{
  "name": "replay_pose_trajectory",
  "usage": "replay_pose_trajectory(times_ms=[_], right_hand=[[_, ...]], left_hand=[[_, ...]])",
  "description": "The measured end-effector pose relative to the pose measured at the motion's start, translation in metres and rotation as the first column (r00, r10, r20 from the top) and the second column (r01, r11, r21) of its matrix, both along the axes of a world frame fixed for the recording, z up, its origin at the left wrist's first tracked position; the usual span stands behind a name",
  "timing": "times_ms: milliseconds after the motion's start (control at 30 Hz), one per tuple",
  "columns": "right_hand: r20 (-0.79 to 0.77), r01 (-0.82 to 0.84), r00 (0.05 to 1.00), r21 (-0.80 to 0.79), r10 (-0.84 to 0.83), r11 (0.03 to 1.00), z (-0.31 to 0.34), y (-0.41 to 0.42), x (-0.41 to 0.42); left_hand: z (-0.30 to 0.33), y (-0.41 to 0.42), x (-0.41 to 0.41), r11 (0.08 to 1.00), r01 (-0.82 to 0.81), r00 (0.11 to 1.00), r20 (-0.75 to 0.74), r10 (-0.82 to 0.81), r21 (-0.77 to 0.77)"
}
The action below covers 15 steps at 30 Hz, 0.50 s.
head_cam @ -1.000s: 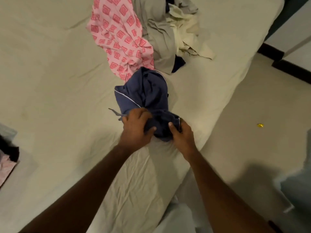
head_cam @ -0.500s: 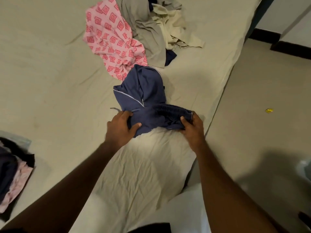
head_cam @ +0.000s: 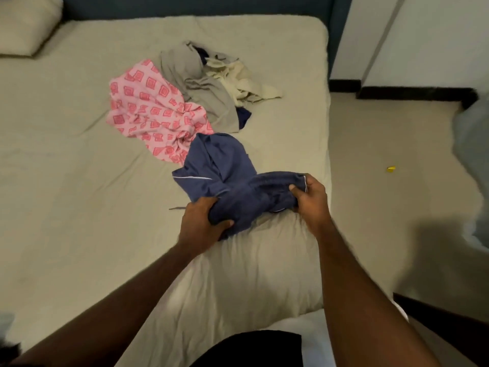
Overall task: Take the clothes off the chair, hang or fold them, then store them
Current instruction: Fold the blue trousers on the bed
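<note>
Navy garment (head_cam: 225,176) with white piping lies bunched on the bed (head_cam: 66,168). Left hand (head_cam: 201,226) grips its near edge; right hand (head_cam: 309,197) pinches its right end.

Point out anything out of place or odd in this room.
A small yellow scrap lies alone on the floor right of the bed, like dropped litter. On the bed, the pink patterned garment, grey garment and cream garment sit crumpled in an unfolded heap.
</note>
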State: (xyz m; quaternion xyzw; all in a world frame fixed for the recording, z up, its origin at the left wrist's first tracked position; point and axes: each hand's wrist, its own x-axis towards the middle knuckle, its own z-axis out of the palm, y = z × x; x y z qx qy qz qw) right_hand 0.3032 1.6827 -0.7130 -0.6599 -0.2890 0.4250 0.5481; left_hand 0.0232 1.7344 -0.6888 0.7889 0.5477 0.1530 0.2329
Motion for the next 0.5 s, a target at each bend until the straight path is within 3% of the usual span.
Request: replay_pose_trajectory(times_ms=[100, 233, 400, 500], right_hand=[[-0.056, 0.057, 0.997, 0.052, -0.054, 0.997, 0.022, -0.016, -0.011], [0.127, 0.058, 0.989, 0.106, -0.071, 0.993, 0.091, -0.048, -0.017], [0.39, -0.043, 0.917, 0.311, -0.086, 0.949, 0.261, -0.043, 0.0], [0.44, -0.089, 0.889, 0.436, -0.126, 0.895, 0.348, -0.037, -0.004]], left_hand=[[-0.008, 0.003, -0.015, 0.997, 0.076, 0.988, 0.136, -0.073, -0.016], [0.021, 0.0, -0.039, 0.984, 0.11, 0.943, 0.299, -0.148, 0.141], [0.162, 0.052, -0.037, 0.915, 0.386, 0.732, 0.566, -0.379, 0.112], [0.248, 0.08, -0.044, 0.81, 0.586, 0.705, 0.473, -0.529, 0.031]])
